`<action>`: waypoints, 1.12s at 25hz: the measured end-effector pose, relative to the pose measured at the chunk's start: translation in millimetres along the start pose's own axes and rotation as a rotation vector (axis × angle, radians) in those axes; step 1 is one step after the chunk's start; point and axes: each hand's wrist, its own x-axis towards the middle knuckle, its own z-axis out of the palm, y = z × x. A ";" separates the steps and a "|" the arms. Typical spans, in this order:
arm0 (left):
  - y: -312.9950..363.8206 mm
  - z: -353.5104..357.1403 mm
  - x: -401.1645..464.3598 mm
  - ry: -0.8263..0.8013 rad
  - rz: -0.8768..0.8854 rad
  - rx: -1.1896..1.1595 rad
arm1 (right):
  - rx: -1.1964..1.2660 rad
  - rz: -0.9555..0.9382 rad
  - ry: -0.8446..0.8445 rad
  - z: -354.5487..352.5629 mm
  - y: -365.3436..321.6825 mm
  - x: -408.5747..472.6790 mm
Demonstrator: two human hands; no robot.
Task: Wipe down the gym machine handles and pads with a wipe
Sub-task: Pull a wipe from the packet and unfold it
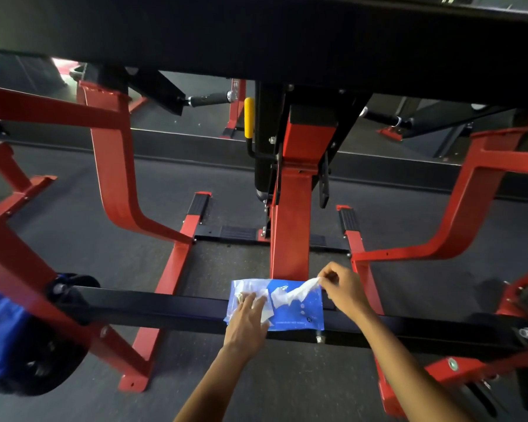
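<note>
Pinching a white wipe (299, 290) between right hand (342, 287) fingertips, low and right of centre, drawn up from a blue wipes pack (305, 312). Pressing that pack onto the black crossbar (153, 306) with flat left hand (247, 318). Beyond, red machine frame (290, 208), yellow handle (249, 117) at upper centre.

Black crossbar (165, 306) carries the blue wipes pack (299, 309); seemingly balanced.

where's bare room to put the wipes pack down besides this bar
Bare floor lies between the two red base rails, short of the red centre post. More lies under the black bar, nearer you. The bar's middle is crowded: the blue pack, left hand and right hand.
</note>
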 end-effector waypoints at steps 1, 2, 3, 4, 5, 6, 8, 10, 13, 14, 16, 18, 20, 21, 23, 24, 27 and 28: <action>0.6 -1.3 -0.1 -0.006 -0.005 0.000 | 0.061 0.029 0.017 -6.4 -0.9 0.0; 0.6 -2.0 -0.1 -0.007 -0.004 -0.001 | 0.113 0.043 0.017 -11.4 -1.7 0.0; 0.7 -2.3 -0.1 -0.007 -0.002 -0.002 | 0.136 0.040 0.014 -16.7 -4.3 -1.8; 0.2 -2.0 -0.1 -0.007 0.001 0.001 | 0.154 0.029 0.024 -21.1 -7.2 -3.1; 0.0 -2.4 -0.3 -0.006 0.004 0.007 | 0.189 0.023 0.049 -25.7 -10.5 -4.4; 0.4 -2.5 -0.6 -0.003 0.010 0.006 | 0.239 0.021 0.084 -30.3 -12.1 -4.4; 0.3 -4.0 -2.0 0.002 0.006 -0.042 | 0.337 0.016 0.123 -38.5 -16.5 -5.5; 0.7 -7.9 -4.1 0.030 -0.004 -0.115 | 0.335 -0.025 0.112 -43.3 -21.8 -5.6; 7.2 -25.6 -10.7 0.132 -0.034 -0.229 | 0.256 -0.127 0.052 -47.4 -39.8 -9.0; 9.1 -34.5 -13.2 0.178 -0.037 -0.259 | 0.241 -0.161 0.036 -47.2 -47.6 -9.5; 10.1 -56.3 -20.4 0.264 -0.047 -0.303 | 0.209 -0.253 0.007 -45.6 -68.9 -11.2; 5.4 -79.3 -32.5 0.337 -0.056 -0.308 | 0.167 -0.354 -0.019 -38.2 -94.3 -13.9; -4.4 -103.7 -53.2 0.406 -0.086 -0.289 | 0.155 -0.445 -0.043 -22.6 -121.6 -16.5; -12.4 -115.4 -66.5 0.450 -0.110 -0.283 | 0.154 -0.481 -0.069 -11.1 -135.8 -18.3; -34.6 -137.1 -99.2 0.554 -0.195 -0.280 | 0.139 -0.557 -0.151 19.3 -167.1 -26.6; -45.5 -150.0 -119.1 0.602 -0.254 -0.287 | 0.141 -0.600 -0.188 36.0 -184.0 -34.7; -77.4 -189.1 -179.2 0.729 -0.354 -0.268 | 0.190 -0.686 -0.290 83.6 -231.0 -70.5; -89.0 -203.0 -202.2 0.764 -0.413 -0.267 | 0.177 -0.714 -0.329 100.9 -247.6 -85.2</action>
